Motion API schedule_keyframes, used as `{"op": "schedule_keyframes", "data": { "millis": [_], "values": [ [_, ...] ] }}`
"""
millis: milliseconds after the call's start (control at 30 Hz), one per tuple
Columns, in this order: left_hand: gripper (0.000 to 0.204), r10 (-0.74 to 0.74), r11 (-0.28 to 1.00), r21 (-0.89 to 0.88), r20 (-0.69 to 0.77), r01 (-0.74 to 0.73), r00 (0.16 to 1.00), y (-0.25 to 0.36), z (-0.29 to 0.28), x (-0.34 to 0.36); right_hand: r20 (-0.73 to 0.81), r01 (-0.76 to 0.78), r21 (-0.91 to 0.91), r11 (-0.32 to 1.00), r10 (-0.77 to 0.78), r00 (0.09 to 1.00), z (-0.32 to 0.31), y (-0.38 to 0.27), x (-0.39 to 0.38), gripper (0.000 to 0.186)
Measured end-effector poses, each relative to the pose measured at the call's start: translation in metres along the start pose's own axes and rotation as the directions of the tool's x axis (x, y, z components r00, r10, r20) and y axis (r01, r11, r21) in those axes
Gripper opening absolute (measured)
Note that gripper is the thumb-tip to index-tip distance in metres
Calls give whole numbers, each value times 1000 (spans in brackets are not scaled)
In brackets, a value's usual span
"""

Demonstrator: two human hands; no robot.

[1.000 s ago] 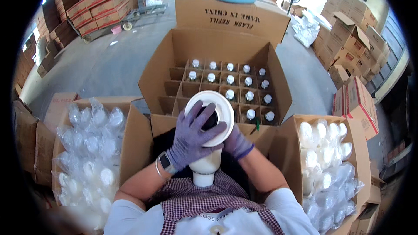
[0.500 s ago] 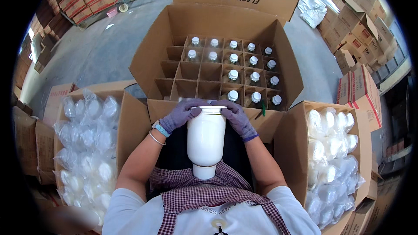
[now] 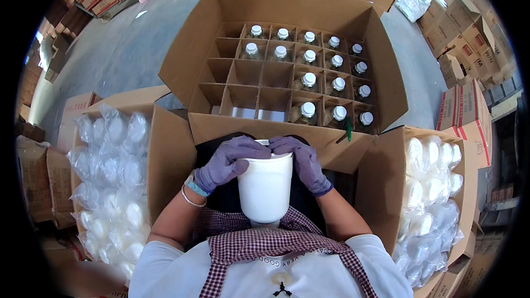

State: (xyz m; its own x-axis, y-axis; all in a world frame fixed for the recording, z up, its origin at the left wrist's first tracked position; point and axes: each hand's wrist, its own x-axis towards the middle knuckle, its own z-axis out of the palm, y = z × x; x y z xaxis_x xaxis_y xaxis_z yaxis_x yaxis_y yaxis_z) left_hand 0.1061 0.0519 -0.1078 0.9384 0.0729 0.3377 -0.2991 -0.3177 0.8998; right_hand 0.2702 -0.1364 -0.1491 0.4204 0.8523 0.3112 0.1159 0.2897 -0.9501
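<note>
A white, wide-bodied plastic flask casing (image 3: 265,190) stands against my checked apron, its narrow lower end partly hidden by the cloth. Purple gloves cover both hands. On the left side of its upper rim, my left hand (image 3: 227,161) is closed, thumb on the near wall and fingers over the top. My right hand (image 3: 302,164) grips the right side of the same rim, fingers curled across the top. Between the fingertips a small white piece (image 3: 263,142) shows; its kind is hard to make out. The gloves mostly hide the casing's mouth.
Ahead is a cardboard box (image 3: 298,8) with dividers, holding several clear bottles (image 3: 309,80) with white caps. A green-handled tool (image 3: 348,128) sits at its near right edge. Cartons of plastic-wrapped white parts flank me, left (image 3: 171,157) and right (image 3: 378,187).
The casing has tipped so its threaded neck and narrow end show less. Both hands have shifted inward over its top. The view has swung, and the divided box appears higher in the picture.
</note>
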Motion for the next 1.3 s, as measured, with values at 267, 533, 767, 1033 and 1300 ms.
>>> {"op": "schedule_keyframes", "data": {
  "millis": [267, 533, 767, 1033, 1300],
  "values": [
    [39, -240, 952, 91, -376, 293, 895, -22, 7, 0, -104, -24, 123, 992, 37, 994, 19, -66, 1, 50],
    [40, 9, 456, 785, -475, 419, 880, -105, 0, -8, 151, -131, -593, 794, 270, 951, -21, -81, 49, 35],
    [51, -109, 801, -542, 286, 254, 952, -26, 69, 13, 951, 730, -163, 664, -93, 296, 69, -201, 24, 67],
    [100, -297, 944, 105, -133, 312, 945, 82, 114, -71, 82, -392, -611, 688, 547, 833, -22, -89, -12, 67],
    [72, -296, 806, -408, 351, 429, 888, 47, 27, -61, 810, 627, -488, 608, 48, 584, 46, -193, -5, 94]
  ]
}}
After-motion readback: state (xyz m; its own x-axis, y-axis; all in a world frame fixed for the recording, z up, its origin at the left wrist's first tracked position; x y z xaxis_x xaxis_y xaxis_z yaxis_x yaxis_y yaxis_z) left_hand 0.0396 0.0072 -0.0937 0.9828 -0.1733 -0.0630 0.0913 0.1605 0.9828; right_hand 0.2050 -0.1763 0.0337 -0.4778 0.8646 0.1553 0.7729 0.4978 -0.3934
